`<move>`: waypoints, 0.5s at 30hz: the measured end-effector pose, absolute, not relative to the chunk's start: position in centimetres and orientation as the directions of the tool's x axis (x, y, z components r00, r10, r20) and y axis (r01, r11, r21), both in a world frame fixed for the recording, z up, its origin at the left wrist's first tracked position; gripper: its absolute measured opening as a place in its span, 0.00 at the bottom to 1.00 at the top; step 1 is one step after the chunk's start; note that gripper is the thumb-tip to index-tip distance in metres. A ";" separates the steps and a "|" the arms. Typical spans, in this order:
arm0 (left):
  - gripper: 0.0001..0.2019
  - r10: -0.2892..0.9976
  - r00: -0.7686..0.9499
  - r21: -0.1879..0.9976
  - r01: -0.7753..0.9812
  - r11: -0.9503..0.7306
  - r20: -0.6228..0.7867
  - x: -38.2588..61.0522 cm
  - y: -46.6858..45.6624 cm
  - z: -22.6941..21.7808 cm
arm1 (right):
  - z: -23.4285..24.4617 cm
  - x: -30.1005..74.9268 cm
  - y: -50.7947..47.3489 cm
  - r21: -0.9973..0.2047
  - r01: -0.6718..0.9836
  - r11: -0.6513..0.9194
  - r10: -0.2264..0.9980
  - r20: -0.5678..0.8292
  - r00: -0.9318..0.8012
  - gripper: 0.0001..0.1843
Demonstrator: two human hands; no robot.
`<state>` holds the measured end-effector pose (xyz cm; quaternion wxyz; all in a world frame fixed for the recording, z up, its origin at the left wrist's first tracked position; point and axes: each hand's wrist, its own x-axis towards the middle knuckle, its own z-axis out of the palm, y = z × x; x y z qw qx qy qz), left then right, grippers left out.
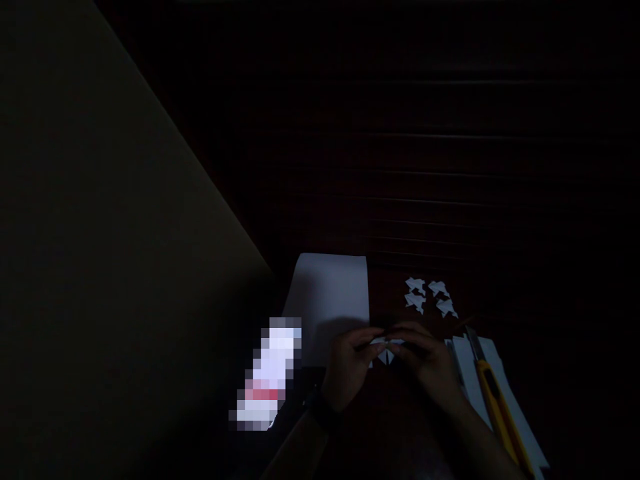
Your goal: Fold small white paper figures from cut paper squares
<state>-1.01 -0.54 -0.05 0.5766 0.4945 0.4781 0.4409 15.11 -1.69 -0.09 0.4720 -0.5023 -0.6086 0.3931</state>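
Between my two hands is a small piece of folded white paper (386, 357), pinched at its upper part. My left hand (350, 363), with a dark band at the wrist, closes on its left side. On its right side my right hand (427, 363) closes with thumb and fingers. Fingers hide much of the paper, so its full shape cannot be made out. Beyond my right hand lie several small folded white paper figures (415, 301) in a loose cluster. A large white sheet (333, 287) lies flat behind my left hand.
At right, a yellow utility knife (495, 407) with its blade showing rests on white paper strips (517, 410). A bright, blurred-out screen (273, 367) stands left of my hands. A pale wall (100, 233) borders the dark wooden surface (400, 427). The scene is very dim.
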 end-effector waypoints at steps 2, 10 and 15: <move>0.13 0.979 0.164 0.991 -0.047 0.128 -0.119 -1.0 -0.6 -0.1 | -0.1 15.3 -1.7 -0.953 0.233 0.194 0.981 0.186 -0.056 0.05; 0.18 0.954 0.234 0.965 -0.137 0.222 -0.187 -1.2 -0.4 0.0 | 0.1 15.6 -1.5 -0.940 0.292 0.178 0.983 0.184 -0.006 0.04; 0.15 0.954 0.199 0.963 -0.104 0.248 -0.224 -1.4 -0.1 0.2 | 0.3 15.7 -1.7 -0.946 0.319 0.060 0.997 0.070 0.022 0.05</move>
